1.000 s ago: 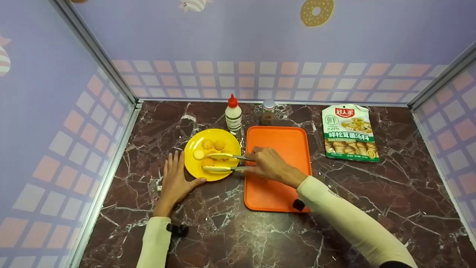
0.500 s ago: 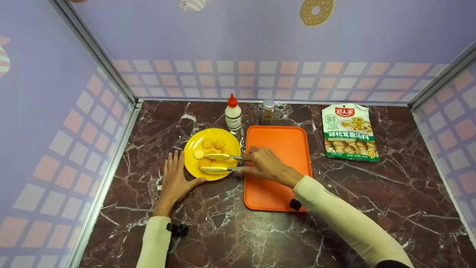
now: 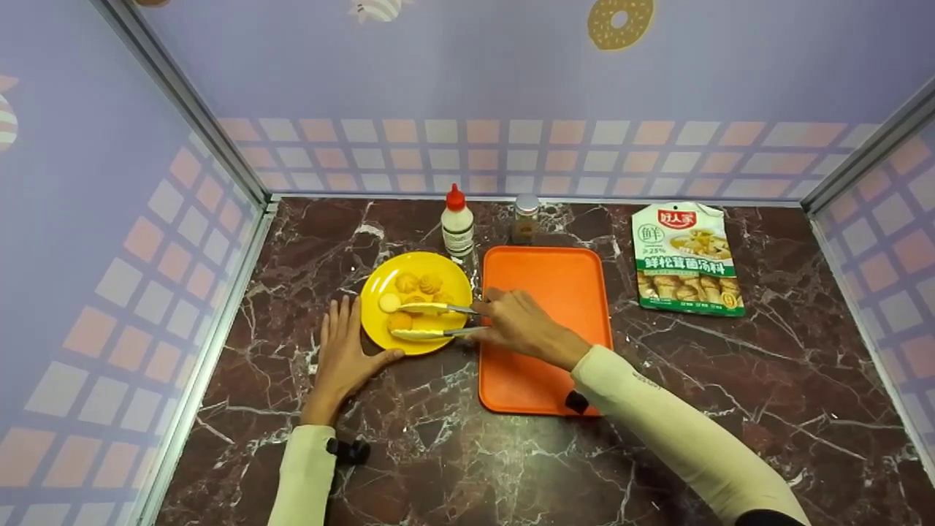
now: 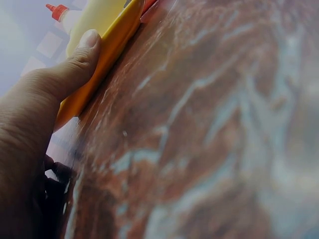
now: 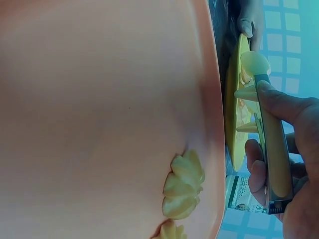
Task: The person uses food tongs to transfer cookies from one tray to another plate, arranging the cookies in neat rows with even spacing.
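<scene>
The orange tray (image 3: 542,383) lies just right of the yellow plate (image 3: 440,261). The left hand (image 3: 345,356), fingers straight, touches the plate's left edge. Right of the plate, the right hand (image 3: 527,326) grips tongs (image 3: 437,334) that reach over the plate. Swirly cookies (image 3: 430,283) sit on the plate.

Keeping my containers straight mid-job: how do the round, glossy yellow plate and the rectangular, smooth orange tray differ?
The yellow plate is round; the orange tray is rectangular with rounded corners. The plate is smaller than the tray. The left hand touches the plate's rim, while the right hand, gripping metal tongs with yellow tips, is over the tray. Both lie on the dark red, white-veined tabletop and have raised rims.
</scene>
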Motion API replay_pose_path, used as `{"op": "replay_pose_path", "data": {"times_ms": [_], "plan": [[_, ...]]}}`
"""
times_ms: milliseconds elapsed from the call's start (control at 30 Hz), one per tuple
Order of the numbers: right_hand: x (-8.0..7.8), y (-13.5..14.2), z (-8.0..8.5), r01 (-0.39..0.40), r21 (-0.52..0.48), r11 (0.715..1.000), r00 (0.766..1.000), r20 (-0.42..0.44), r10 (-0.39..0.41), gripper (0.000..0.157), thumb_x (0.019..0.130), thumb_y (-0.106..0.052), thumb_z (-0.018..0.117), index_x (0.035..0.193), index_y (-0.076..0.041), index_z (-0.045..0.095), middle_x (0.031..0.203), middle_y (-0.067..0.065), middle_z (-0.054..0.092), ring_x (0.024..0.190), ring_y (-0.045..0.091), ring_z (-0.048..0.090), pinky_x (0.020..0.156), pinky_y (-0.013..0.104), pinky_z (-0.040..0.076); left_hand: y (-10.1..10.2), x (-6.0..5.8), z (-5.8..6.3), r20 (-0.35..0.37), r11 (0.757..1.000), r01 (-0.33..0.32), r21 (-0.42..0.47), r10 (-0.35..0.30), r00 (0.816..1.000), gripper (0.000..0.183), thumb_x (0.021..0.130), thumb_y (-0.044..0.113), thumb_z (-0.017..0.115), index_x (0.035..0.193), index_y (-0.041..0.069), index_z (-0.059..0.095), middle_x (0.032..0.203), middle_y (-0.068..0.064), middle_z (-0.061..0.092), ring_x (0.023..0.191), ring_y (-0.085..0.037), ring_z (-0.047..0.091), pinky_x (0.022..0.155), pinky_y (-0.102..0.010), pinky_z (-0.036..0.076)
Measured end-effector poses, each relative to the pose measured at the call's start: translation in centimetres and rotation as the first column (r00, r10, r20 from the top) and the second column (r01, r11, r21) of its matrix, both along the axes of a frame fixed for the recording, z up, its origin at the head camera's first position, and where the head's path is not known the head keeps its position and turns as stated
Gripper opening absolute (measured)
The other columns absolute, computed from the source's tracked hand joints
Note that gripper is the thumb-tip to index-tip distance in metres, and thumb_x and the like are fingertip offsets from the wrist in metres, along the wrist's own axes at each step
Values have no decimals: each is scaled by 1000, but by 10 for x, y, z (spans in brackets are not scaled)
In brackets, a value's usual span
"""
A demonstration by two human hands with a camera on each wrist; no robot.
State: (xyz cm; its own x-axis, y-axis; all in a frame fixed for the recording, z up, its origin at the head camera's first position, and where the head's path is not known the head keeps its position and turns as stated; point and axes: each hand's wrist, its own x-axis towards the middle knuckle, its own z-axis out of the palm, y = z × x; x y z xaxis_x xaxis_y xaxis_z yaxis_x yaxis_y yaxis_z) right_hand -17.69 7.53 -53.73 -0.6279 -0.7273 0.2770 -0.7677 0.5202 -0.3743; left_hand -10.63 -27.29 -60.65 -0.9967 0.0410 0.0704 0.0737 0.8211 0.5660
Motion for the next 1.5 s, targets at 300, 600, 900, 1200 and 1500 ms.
{"op": "replay_pose_path", "data": {"times_ms": [300, 600, 900, 1200, 1500], "plan": [[1, -3, 2, -5, 14, 1000, 1000, -15, 5, 43, 93, -39, 92, 115, -3, 83, 89, 11, 66, 58, 20, 60, 50, 37, 54, 2, -1, -2, -11, 1000, 3, -2, -3, 1000, 137, 80, 69, 87, 176, 0, 16, 182, -28, 8, 169, -47, -3, 137, -58, -7], [2, -4, 1, 8, 24, 1000, 1000, -18, -7, 42, 92, -38, 92, 115, -4, 83, 95, 12, 69, 63, 24, 68, 55, 41, 59, 4, 0, -3, -15, 1000, 12, 17, -11, 1000, 138, 81, 69, 88, 176, 1, 15, 182, -28, 8, 169, -47, -3, 136, -59, -7], [2, 0, 4, 10, 7, 1000, 999, -45, -10, 47, 93, -40, 91, 120, -3, 82, 96, 14, 68, 60, 23, 64, 53, 40, 58, 4, -1, -1, -18, 1000, 6, -1, -6, 1000, 138, 81, 69, 87, 175, -2, 15, 182, -28, 8, 169, -47, -3, 137, -58, -7], [3, 19, 11, 31, -10, 999, 999, -36, -31, 50, 97, -40, 88, 128, -2, 81, 91, 11, 65, 59, 17, 57, 52, 34, 56, 1, -1, -1, 23, 1000, 0, -10, 0, 1000, 138, 82, 69, 87, 176, 1, 12, 183, -26, 5, 170, -44, -6, 137, -56, -9], [4, 43, 15, 56, -54, 997, 998, -30, -58, 48, 92, -37, 92, 125, -3, 83, 92, 12, 71, 61, 18, 66, 55, 37, 58, 0, 0, -1, 18, 1000, 1, -4, -1, 1000, 139, 82, 67, 89, 176, 1, 12, 183, -26, 5, 170, -44, -6, 137, -56, -9]]}}
